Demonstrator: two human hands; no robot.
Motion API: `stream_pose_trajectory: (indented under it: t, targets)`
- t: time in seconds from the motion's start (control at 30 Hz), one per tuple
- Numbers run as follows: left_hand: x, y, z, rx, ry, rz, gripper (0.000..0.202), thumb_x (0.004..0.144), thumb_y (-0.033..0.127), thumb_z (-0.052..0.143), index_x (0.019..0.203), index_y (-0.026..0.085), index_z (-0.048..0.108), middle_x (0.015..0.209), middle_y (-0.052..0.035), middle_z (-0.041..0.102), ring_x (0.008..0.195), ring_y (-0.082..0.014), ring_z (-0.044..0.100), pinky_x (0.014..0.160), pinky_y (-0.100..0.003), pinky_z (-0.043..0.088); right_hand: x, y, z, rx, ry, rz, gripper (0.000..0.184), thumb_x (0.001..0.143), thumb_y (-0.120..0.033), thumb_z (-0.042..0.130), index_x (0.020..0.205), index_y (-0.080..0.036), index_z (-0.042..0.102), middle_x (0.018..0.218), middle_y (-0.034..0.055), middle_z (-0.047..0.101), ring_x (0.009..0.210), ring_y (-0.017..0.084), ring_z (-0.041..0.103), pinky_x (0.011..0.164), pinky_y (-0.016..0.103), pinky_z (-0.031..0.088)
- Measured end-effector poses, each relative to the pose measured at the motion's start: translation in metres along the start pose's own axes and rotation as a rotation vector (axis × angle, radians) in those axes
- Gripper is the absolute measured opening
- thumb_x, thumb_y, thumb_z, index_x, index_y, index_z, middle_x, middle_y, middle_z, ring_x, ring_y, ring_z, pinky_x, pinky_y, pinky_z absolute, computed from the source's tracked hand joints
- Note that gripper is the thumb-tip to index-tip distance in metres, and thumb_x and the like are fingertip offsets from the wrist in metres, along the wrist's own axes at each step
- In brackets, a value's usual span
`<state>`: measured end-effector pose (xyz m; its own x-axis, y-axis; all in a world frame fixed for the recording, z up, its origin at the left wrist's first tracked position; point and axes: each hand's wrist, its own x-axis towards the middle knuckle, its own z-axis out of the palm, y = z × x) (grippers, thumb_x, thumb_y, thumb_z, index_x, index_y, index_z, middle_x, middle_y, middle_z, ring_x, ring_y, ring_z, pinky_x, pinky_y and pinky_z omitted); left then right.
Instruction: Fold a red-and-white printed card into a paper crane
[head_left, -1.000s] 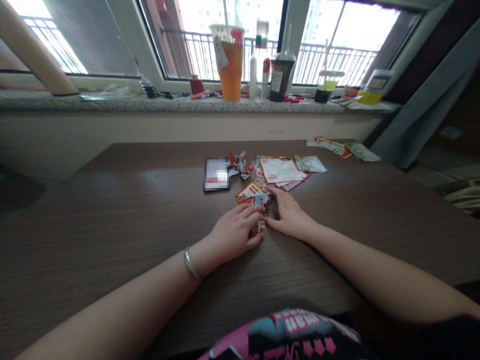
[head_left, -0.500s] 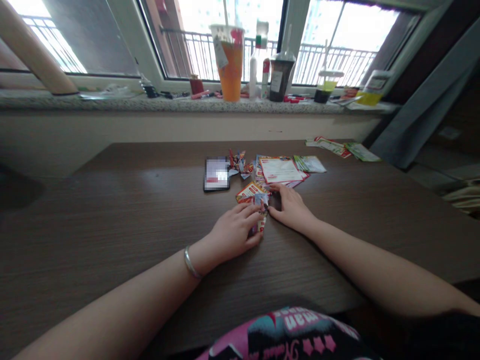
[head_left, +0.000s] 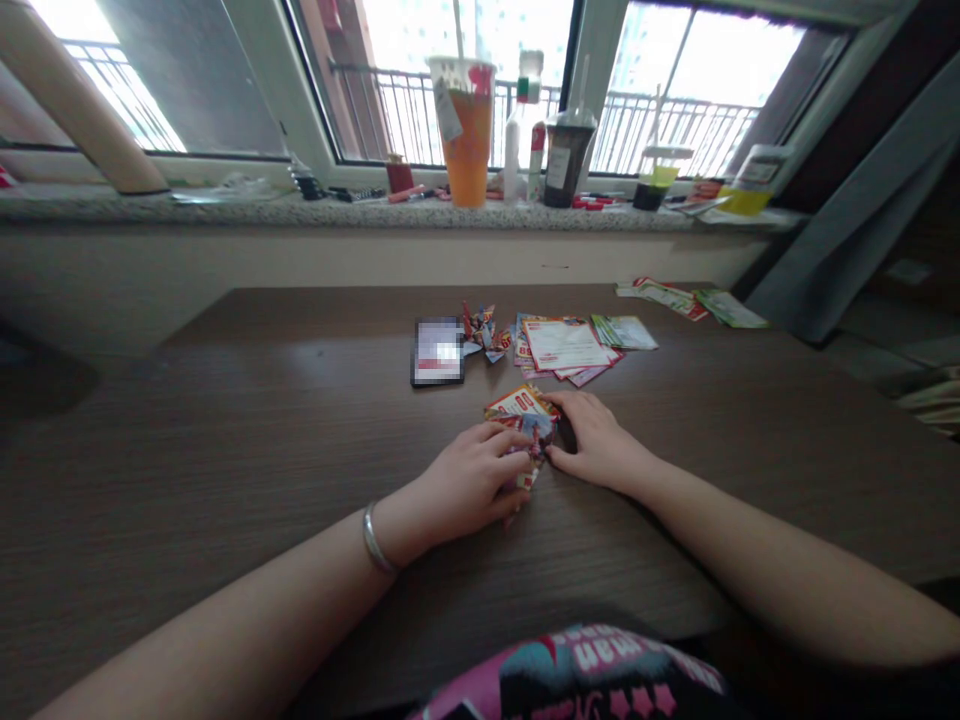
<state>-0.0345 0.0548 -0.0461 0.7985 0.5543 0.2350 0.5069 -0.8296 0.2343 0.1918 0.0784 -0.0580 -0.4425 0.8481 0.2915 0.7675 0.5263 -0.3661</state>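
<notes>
One device (head_left: 437, 351), then crumpled scraps (head_left: 487, 336), beyond the left fingers (head_left: 511, 441), and they lie unclenched over folded paper (head_left: 540, 427) on the brown counter (head_left: 262, 460)! Right fingers (head_left: 574, 402) crook at that paper's edge, grip unclear; stacked sheets (head_left: 568, 345) ahead, bright windows (head_left: 405, 35) farther.

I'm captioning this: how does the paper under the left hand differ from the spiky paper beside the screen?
The paper under the left hand looks flatter; the spiky paper has points sticking up. That hand partly covers the first paper; no hand touches the spiky one. The first lies nearer the camera, the spiky one farther back. Both are colourfully printed.
</notes>
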Motion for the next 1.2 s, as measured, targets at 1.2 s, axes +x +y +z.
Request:
stream_pose_trajectory:
  t: [1.2]
  targets:
    - [-0.001, -0.004, 0.008, -0.015, -0.039, -0.040, 0.033, 0.087, 0.038, 0.057, 0.116, 0.022, 0.059, 0.144, -0.0067, 0.046, 0.136, -0.0279, 0.034, 0.112, -0.047, 0.032, 0.008, 0.023, 0.004, -0.055, 0.004, 0.118, 0.052, 0.077, -0.028, 0.056, 0.126, -0.012, 0.052, 0.128, 0.0144, 0.057, 0.116, 0.028, 0.052, 0.102, 0.044, 0.040]
